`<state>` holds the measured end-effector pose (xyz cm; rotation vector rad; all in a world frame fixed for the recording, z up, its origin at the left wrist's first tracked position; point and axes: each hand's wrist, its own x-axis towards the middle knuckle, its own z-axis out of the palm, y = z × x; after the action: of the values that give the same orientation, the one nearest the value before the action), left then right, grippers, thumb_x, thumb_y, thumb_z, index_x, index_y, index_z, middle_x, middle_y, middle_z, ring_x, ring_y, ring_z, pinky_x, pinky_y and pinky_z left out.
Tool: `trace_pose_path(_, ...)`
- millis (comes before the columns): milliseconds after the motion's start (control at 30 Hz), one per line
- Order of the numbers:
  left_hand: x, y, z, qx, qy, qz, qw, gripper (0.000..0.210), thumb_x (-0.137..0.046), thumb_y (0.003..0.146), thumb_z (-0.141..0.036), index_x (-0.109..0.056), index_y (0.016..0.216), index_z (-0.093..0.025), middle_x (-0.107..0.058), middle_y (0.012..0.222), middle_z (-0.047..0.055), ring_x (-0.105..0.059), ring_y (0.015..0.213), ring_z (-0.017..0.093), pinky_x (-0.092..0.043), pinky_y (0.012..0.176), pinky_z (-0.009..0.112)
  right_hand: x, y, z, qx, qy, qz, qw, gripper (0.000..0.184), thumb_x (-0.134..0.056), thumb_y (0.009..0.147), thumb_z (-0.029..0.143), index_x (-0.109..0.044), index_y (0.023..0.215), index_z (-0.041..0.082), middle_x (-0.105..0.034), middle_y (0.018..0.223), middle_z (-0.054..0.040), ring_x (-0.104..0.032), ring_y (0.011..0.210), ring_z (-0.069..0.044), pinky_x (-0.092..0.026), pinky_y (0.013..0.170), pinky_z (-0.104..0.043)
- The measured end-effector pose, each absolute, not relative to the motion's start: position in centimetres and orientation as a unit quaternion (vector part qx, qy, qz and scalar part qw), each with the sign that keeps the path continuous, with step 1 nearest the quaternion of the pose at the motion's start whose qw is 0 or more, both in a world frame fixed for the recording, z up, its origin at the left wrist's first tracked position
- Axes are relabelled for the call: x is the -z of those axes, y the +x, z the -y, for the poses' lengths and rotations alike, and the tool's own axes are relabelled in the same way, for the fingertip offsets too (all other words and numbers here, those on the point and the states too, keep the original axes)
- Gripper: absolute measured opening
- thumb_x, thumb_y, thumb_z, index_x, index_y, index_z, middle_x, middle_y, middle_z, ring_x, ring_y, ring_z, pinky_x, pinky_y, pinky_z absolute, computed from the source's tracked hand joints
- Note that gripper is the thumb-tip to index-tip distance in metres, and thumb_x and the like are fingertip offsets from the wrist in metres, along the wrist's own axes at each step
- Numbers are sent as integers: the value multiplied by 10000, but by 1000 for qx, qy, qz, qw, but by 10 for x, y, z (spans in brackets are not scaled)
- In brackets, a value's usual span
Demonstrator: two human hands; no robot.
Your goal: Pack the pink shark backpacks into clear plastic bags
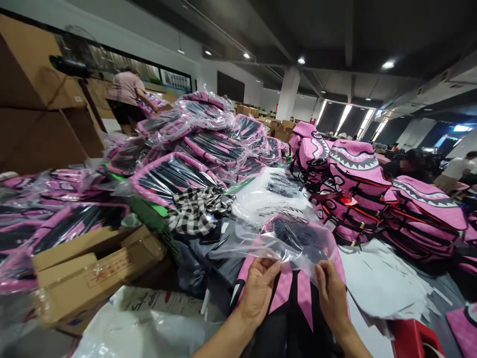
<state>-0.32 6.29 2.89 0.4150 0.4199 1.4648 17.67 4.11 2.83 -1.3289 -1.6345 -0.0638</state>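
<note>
A pink and black backpack (pixel 306 303) lies in front of me, its far part inside a clear plastic bag (pixel 246 244). My left hand (pixel 258 286) pinches the near edge of the bag on the left side. On the right, my right hand (pixel 331 293) has its fingers closed on the same edge. Black mesh on the far part of the backpack shows through the plastic. Just beyond lie more flat clear bags (pixel 257 196) on a white stack. A black and white checked cloth (pixel 197 209) rests to the left of them.
Bagged backpacks (pixel 212 146) are heaped ahead and left. Unbagged pink backpacks (pixel 354 164) with a toothed-mouth print stand at the right, beside white sheets (pixel 383 278) and a red container (pixel 413 338). An open cardboard box (pixel 97 273) sits lower left. Another person (pixel 126 97) stands behind the heap.
</note>
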Motion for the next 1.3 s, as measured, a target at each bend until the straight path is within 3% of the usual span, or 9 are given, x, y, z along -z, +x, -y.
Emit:
trace_pose_path(200, -7, -13, -34, -653, 196, -346, 644, 496, -998, 424, -359, -767, 818, -164, -723, 771, 2, -626, 709, 106, -499, 703, 211, -18, 156, -20, -15, -544, 736, 403, 351, -528, 959, 562, -589, 1073, 235, -721, 956, -57, -708, 822, -235, -555, 724, -343)
trace_pose_path(333, 3, -15, -35, -649, 275, -422, 571, 460, -944, 473, -507, -741, 685, -153, -668, 650, -2, -559, 631, 119, -457, 648, 240, -29, 138, -28, -5, -507, 778, 370, 591, -674, 867, 536, -527, 1359, 243, -662, 1250, -122, -640, 1138, -304, -526, 929, -447)
trace_pose_path(433, 7, -20, -41, -653, 298, -456, 527, 552, -886, 484, -642, -619, 550, -163, -548, 538, -36, -469, 550, 105, -409, 577, 241, -30, 125, -44, -124, -481, 796, 346, 354, -626, 892, 546, -697, 1075, 252, -700, 1094, -89, -658, 1029, -277, -521, 875, -418)
trace_pose_path(600, 21, -49, -43, -629, 428, -506, 405, 696, -683, 656, -802, -427, 427, -197, -380, 443, -54, -356, 456, 87, -325, 471, 234, -27, 135, -92, -381, -496, 672, 396, 524, -540, 813, 728, -567, 687, 220, -616, 638, -15, -588, 597, -185, -456, 569, -298)
trace_pose_path(700, 28, -62, -23, -581, 587, -515, 230, 572, -630, 851, -635, -565, 498, -190, -492, 480, -27, -451, 430, 102, -364, 440, 232, -32, 142, -117, -297, -561, 599, 488, 528, -425, 820, 764, -437, 692, 252, -519, 604, 20, -501, 561, -169, -393, 535, -288)
trace_pose_path(800, 18, -56, 2, -580, 675, -451, -71, 192, -680, 904, -309, -717, 1076, -231, -737, 858, 37, -687, 735, 168, -551, 717, 265, -36, 127, -117, -244, -555, 624, 493, 463, -405, 878, 683, -427, 710, 253, -480, 617, 32, -481, 593, -169, -376, 573, -289)
trace_pose_path(900, -7, -48, 3, -526, 692, -425, -252, 541, -669, 869, -149, -533, 1392, -178, -711, 1186, 122, -637, 1152, 260, -475, 1043, 404, -38, 101, -93, -156, -511, 736, 415, 300, -426, 963, 496, -522, 850, 235, -540, 634, 36, -515, 566, -162, -369, 574, -278)
trace_pose_path(1100, -4, -94, -39, -414, 721, -516, -205, 354, -464, 926, -70, -631, 1215, -186, -712, 985, 40, -660, 887, 208, -463, 916, 417, -30, 109, -48, 120, -394, 862, 295, 48, -538, 959, 233, -570, 994, 231, -643, 868, -30, -646, 739, -184, -456, 590, -259)
trace_pose_path(1300, 43, -155, -29, -482, 654, -535, -230, 268, -435, 1037, -260, -693, 1084, -204, -740, 929, 31, -671, 831, 182, -437, 895, 368, 2, 214, -40, 290, -451, 798, 274, 350, -423, 861, 48, -622, 1079, 234, -693, 943, -80, -679, 805, -229, -532, 671, -314)
